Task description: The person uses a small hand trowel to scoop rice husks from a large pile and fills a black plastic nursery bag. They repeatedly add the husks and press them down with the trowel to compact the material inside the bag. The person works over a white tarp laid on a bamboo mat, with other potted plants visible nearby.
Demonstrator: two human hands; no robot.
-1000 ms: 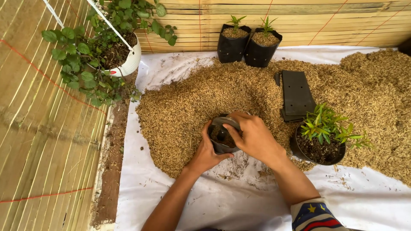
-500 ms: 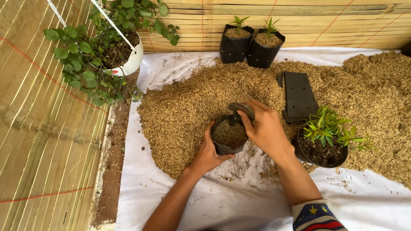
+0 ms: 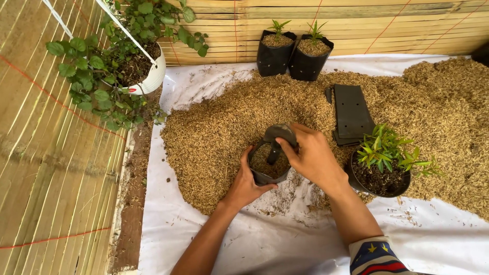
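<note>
**One bag in hand, two filled behind**

My left hand (image 3: 247,184) cups the black grow bag (image 3: 269,164) at frame centre, fingers curled round its wall. It stands upright, mouth up. My right hand (image 3: 311,158) pinches its folded rim. Two planted bags (image 3: 293,58) stand at top centre, one potted seedling (image 3: 383,165) at right, one stack of flat bags (image 3: 351,113) on the husk heap (image 3: 214,132).

The left hand (image 3: 245,184) curls in a cupped grip, thumb raised. The right hand (image 3: 311,155) arches over just to its right, fingers pinched, both forearms reaching away.
</note>
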